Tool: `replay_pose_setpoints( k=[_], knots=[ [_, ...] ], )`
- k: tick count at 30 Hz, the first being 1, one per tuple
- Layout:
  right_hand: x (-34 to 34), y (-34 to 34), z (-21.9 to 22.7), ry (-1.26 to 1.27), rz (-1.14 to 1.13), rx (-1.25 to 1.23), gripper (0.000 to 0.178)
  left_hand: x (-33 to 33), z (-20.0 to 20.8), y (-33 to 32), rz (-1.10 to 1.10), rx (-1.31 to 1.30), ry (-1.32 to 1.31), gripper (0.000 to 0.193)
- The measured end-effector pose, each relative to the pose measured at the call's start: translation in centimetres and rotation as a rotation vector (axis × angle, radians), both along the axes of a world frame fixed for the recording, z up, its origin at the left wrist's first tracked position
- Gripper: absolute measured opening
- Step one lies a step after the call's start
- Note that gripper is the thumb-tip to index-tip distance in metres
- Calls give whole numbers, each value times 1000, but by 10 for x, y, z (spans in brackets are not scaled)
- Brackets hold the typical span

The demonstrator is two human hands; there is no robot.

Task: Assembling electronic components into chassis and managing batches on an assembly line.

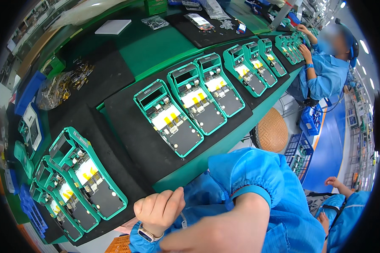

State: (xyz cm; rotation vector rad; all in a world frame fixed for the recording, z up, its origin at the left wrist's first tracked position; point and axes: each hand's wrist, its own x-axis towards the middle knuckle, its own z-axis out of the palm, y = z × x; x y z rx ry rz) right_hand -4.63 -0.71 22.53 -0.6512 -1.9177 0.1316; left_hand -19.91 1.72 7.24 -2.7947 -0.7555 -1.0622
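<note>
My left hand (159,211) is raised in front of my body with its fingers curled into a fist, and nothing shows in it. A watch (147,234) with a pale band sits on that wrist, beside the blue sleeve cuff. My right hand (202,237) reaches across to the left wrist and sleeve; it is smeared, and its fingers are hidden at the lower edge. Nearest to the left fist lies an open green device housing (98,185) with a circuit board and yellow tape. Another open green housing (169,120) rests on the black mat ahead.
More green housings (215,84) stand in a row along the bench. A bag of small metal parts (55,93) lies spilled at the left. A co-worker (329,67) in blue works at the far right. A woven round stool seat (271,130) and blue crate (299,156) are beside the bench.
</note>
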Motion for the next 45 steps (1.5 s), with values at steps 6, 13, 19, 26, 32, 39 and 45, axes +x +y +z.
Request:
replay_pose_setpoints(
  k=[6,13,19,26,32,39,45],
  knots=[
    [1,31,-51,37,23,-423,10,-2,6,-3,11,-95,126,16],
    [7,32,-103,257,-87,-587,23,2,11,0,-53,14,30,21],
    [3,24,-114,299,-26,-636,31,0,5,-4,-47,29,12,34],
    [1,18,-118,250,-168,-571,31,3,-6,4,-130,53,-30,35],
    [-6,19,-110,235,-137,-567,29,-1,-2,8,-197,74,-73,34],
    [-7,20,-112,187,-162,-570,30,27,15,11,-316,59,-114,32],
    [-10,18,-110,205,-138,-592,30,52,37,6,-406,49,-133,30]
  ],
)
